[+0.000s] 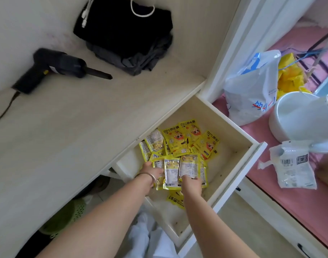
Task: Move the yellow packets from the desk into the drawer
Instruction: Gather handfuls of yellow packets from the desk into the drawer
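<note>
The white drawer (233,127) stands pulled out below the desk edge, with a pale wooden floor. Several yellow packets (187,138) lie heaped in its left half, some face up, some showing white label backs. Both my hands reach down into the drawer. My left hand (150,169), with a thin bracelet on the wrist, holds the left side of a fan of yellow packets (171,170). My right hand (191,182) grips the same fan at its lower right edge. Another packet (175,199) lies beneath my right wrist. No yellow packet shows on the desk top (75,127).
On the desk lie a black handheld tool (55,67) with a cord and folded dark clothes (129,38) with a white cable. Right of the drawer, a pink surface holds a white plastic bag (252,86), a white bowl (297,116) and a clear pouch (293,164). A green basket (70,215) sits under the desk.
</note>
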`<state>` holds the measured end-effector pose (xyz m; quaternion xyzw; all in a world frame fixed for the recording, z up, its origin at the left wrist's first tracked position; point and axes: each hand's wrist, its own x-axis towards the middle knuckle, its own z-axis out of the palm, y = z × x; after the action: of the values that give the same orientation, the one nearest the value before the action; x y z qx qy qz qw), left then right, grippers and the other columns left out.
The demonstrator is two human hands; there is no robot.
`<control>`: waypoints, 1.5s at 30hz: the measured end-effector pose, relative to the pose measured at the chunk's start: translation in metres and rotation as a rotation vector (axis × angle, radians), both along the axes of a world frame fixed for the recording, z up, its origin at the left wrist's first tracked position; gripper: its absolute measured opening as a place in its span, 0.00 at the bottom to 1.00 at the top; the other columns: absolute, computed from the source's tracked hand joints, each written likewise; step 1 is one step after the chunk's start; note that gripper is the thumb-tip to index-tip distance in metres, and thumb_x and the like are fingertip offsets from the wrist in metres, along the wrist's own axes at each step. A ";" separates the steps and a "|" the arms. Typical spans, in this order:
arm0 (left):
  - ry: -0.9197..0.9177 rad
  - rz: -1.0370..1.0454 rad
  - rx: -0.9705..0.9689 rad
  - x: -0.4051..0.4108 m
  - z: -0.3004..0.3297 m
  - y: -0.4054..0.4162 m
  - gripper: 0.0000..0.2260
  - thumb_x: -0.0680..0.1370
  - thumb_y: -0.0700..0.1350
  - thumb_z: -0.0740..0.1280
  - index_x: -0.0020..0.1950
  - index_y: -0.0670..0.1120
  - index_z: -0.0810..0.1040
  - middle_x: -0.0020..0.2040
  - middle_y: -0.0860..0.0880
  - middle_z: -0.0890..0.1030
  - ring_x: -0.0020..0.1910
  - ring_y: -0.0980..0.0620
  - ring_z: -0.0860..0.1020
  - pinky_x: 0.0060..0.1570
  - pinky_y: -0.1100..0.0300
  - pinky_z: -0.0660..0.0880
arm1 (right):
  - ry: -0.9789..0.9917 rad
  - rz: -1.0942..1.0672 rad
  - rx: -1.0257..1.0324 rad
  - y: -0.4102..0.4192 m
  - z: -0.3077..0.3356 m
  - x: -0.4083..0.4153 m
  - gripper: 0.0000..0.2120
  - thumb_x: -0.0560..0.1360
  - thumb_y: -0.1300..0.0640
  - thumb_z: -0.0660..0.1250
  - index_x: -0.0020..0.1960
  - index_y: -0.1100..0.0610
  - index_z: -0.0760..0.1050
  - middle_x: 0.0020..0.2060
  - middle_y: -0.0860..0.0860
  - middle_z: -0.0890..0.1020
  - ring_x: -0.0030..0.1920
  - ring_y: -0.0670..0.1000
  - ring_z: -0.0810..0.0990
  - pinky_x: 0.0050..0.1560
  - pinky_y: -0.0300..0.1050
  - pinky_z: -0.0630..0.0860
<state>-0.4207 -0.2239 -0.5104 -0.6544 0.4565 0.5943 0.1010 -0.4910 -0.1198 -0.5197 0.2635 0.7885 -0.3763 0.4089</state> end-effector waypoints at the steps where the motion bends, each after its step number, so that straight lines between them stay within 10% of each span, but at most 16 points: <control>1: 0.081 0.041 0.033 0.006 0.010 -0.002 0.27 0.75 0.41 0.67 0.73 0.47 0.63 0.65 0.41 0.74 0.61 0.44 0.75 0.59 0.51 0.75 | 0.057 0.058 -0.019 -0.005 0.010 0.004 0.29 0.76 0.57 0.61 0.75 0.57 0.57 0.67 0.59 0.72 0.59 0.59 0.75 0.55 0.50 0.71; 7: 0.323 0.200 -0.132 0.068 0.086 -0.029 0.09 0.76 0.36 0.63 0.53 0.47 0.77 0.35 0.50 0.75 0.31 0.55 0.71 0.30 0.64 0.67 | 0.314 0.274 -0.193 -0.058 0.081 0.062 0.21 0.74 0.60 0.62 0.67 0.58 0.66 0.55 0.54 0.77 0.50 0.56 0.77 0.55 0.48 0.73; 24: 0.209 0.750 -0.572 0.507 0.162 -0.066 0.04 0.77 0.43 0.64 0.43 0.50 0.76 0.30 0.51 0.69 0.17 0.59 0.65 0.21 0.67 0.59 | 0.368 1.170 -0.563 -0.172 0.159 0.435 0.12 0.74 0.62 0.60 0.54 0.54 0.76 0.47 0.54 0.83 0.47 0.55 0.79 0.43 0.44 0.74; 36: -0.284 1.224 -0.579 0.694 0.121 -0.005 0.13 0.75 0.40 0.63 0.58 0.48 0.78 0.55 0.46 0.80 0.51 0.44 0.78 0.48 0.58 0.72 | 0.395 1.900 -0.528 -0.198 0.136 0.592 0.13 0.74 0.60 0.60 0.57 0.52 0.76 0.42 0.47 0.77 0.42 0.51 0.76 0.40 0.43 0.71; 40: -0.669 1.407 -0.452 0.724 0.107 0.015 0.20 0.72 0.47 0.70 0.64 0.50 0.74 0.67 0.43 0.68 0.67 0.40 0.66 0.63 0.48 0.67 | 0.336 2.103 -0.483 -0.195 0.122 0.628 0.15 0.74 0.59 0.60 0.59 0.51 0.76 0.49 0.47 0.78 0.47 0.51 0.79 0.45 0.45 0.76; 45: -0.696 1.548 -0.287 0.740 0.096 0.039 0.38 0.66 0.55 0.75 0.72 0.50 0.63 0.71 0.44 0.59 0.70 0.41 0.60 0.63 0.46 0.67 | 0.397 2.291 -0.431 -0.178 0.106 0.666 0.18 0.76 0.54 0.61 0.65 0.53 0.70 0.63 0.51 0.71 0.62 0.52 0.73 0.56 0.46 0.73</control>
<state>0.3198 -0.1845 -0.4144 -0.9329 -0.1046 0.1978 -0.2820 0.1748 -0.2975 -0.4136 -0.7346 0.5349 0.0501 0.4144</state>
